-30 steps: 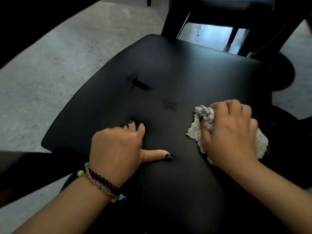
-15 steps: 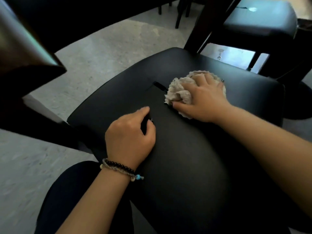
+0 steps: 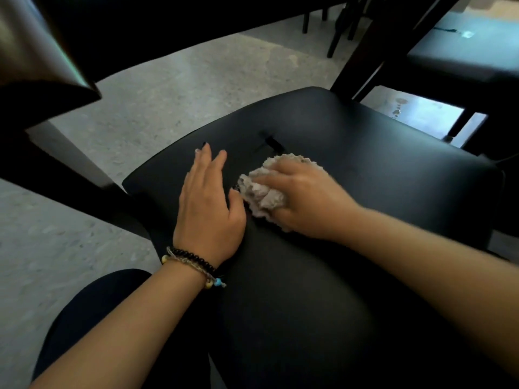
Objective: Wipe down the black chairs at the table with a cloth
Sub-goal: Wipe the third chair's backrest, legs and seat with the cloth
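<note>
Floor: speckled grey floor point(image 3: 174, 88) under everything I see.
Knee: one dark-clothed knee point(image 3: 92, 313), nearest me.
Left hand: my left hand point(image 3: 207, 203) lies flat, fingers straight, on the seat; two bracelets point(image 3: 191, 262) on the wrist.
Right hand: my right hand point(image 3: 303, 197) clutches one crumpled white cloth point(image 3: 262, 190), pressed on the seat just beside the left.
Chairs: black chair seat point(image 3: 365, 169) under both hands; a second black chair point(image 3: 460, 57) beyond.

I'm looking at what seems to be a dining area, in a home or an eatery, I can't tell which. A black padded chair seat point(image 3: 351, 169) is sitting beside a dark table point(image 3: 42, 51), a second black chair point(image 3: 460, 54) standing close, on speckled grey flooring point(image 3: 168, 88).
</note>
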Motion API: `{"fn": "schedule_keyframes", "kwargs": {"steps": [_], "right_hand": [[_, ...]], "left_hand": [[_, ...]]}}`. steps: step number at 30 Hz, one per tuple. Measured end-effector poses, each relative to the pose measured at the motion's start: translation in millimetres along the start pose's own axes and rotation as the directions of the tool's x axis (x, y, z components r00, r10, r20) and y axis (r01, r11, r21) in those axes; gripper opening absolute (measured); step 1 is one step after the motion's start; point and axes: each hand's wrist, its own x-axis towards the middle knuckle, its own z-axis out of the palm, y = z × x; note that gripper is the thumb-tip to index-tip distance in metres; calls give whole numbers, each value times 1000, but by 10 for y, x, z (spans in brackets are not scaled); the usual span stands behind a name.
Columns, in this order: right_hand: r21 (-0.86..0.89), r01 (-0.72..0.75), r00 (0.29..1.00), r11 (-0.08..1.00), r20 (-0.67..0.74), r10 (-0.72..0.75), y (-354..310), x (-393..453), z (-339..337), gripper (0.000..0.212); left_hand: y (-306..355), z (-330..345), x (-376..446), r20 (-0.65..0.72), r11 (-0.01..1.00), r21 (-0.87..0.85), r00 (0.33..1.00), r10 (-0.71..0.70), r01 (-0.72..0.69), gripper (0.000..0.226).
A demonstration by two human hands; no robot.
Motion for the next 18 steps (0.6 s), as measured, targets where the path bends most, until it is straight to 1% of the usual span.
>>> {"fn": "schedule_keyframes", "kwargs": {"steps": [1, 2, 4, 6, 7, 8, 9, 10, 11, 12, 13, 14, 15, 16, 17, 18], "right_hand": [[-3, -23, 1000, 1000, 21, 23, 129, 92, -40, 55], [-11, -76, 997, 997, 23, 76, 288, 204, -72, 55], [-53, -236, 971, 970, 19, 237, 599, 460, -132, 51], [-90, -391, 920, 916, -49, 388, 739, 704, -75, 43], [-112, -428, 903, 897, -89, 420, 694, 787, -27, 40], [-121, -439, 897, 890, -114, 427, 618, 846, 23, 39], [-110, -411, 910, 905, -117, 399, 509, 854, 68, 39], [-87, -322, 943, 943, -112, 312, 382, 808, 121, 39], [-67, -182, 979, 981, -108, 174, 246, 715, 176, 40], [-25, -37, 995, 999, -96, 35, 130, 586, 220, 42], [10, 70, 996, 997, -59, -70, 103, 501, 210, 45], [29, 112, 994, 993, -11, -112, 178, 502, 125, 50], [20, 81, 996, 997, 36, -81, 318, 562, 47, 54], [-10, -3, 998, 1000, 70, 3, 494, 644, -15, 54], [-44, -117, 990, 992, 81, 120, 695, 739, -76, 50], [-50, -236, 970, 970, 49, 239, 876, 817, -133, 42]], "left_hand": [[6, 7, -5, -5, 1000, -4, 1000, -4, 4, 60], [13, 14, -9, -13, 1000, -9, 1000, -6, 6, 59], [26, 24, -28, -27, 1000, -8, 1000, -8, 8, 60], [34, 35, -29, -28, 1000, 7, 1000, -6, 6, 60], [34, 38, -27, -27, 1000, 19, 1000, -2, 3, 61], [30, 42, -26, -28, 1000, 29, 1000, 1, -1, 61], [23, 44, -29, -29, 999, 37, 1000, 4, -2, 62], [18, 47, -37, -27, 999, 41, 1000, 4, -3, 62], [13, 47, -44, -24, 999, 42, 1000, 5, -4, 63], [15, 46, -48, -22, 999, 40, 1000, 3, -2, 64], [21, 48, -45, -20, 999, 39, 1000, 1, 0, 65], [27, 49, -38, -19, 999, 41, 1000, -2, 2, 66], [34, 51, -34, -18, 999, 47, 1000, -5, 6, 66], [39, 54, -24, -16, 999, 53, 1000, -7, 8, 66], [41, 58, -19, -11, 998, 59, 1000, -7, 8, 66], [44, 62, -22, -6, 998, 62, 1000, -8, 8, 66]]}}
